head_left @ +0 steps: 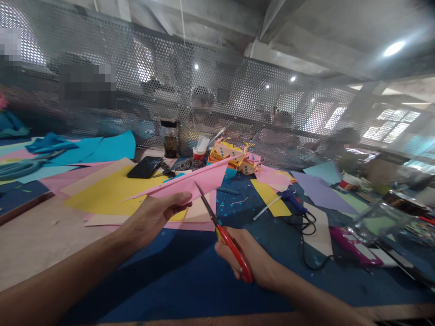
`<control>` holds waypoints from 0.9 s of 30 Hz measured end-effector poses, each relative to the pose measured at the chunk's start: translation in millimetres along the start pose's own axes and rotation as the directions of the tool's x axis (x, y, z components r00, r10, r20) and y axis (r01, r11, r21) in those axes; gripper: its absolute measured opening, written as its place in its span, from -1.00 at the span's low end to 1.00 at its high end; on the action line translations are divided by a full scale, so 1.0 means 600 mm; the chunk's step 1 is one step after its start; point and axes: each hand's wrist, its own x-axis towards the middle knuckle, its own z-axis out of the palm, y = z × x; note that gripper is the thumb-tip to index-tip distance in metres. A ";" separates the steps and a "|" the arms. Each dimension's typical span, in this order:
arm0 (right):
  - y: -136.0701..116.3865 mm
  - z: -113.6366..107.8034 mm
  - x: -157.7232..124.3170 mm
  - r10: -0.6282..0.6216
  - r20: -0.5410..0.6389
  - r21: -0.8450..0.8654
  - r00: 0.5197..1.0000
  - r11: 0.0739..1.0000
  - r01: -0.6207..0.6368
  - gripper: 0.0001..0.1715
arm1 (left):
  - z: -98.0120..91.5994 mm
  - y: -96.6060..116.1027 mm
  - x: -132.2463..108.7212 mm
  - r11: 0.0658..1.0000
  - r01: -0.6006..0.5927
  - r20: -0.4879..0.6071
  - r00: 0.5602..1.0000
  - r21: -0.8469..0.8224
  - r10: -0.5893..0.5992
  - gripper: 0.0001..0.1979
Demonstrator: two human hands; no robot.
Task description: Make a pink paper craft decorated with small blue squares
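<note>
grey perforated screen (231,68) runs along the back edge of the table (190,285). from where i'm standing, the left hand (165,209) has a folded-looking pink sheet (210,176) pinched between thumb and fingers, held up above the middle of the table. right of that, red-handled scissors (235,251) point in at it, can't tell if the blades are biting. the right hand (254,256) is wrapped round the handles, nearer the front edge.

imo the trick is to pinch close to the cut so the sheet doesn't flop, feed the paper with the left, and take long strokes without snapping the tips. left thumb looks pretty near the blade line, so i'd angle the cut away from it.

quick count, left to right: one teal-handled pair of scissors (37,162) by the left end, one black phone (144,167), one dark-lidded jar (170,140) and one paper cup (199,155) toward the back edge, one blue glue gun (295,200) right of the middle, then a second cup (349,182) and a second, bigger jar (377,219) toward the right end. loose sheets (102,194) overlap too much to count.
</note>
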 end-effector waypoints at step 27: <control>-0.024 0.007 -0.002 0.066 -0.005 0.048 0.998 0.997 -0.066 -0.54 | 0.003 0.003 -0.002 1.000 0.015 -0.021 1.000 -0.006 -0.015 -0.72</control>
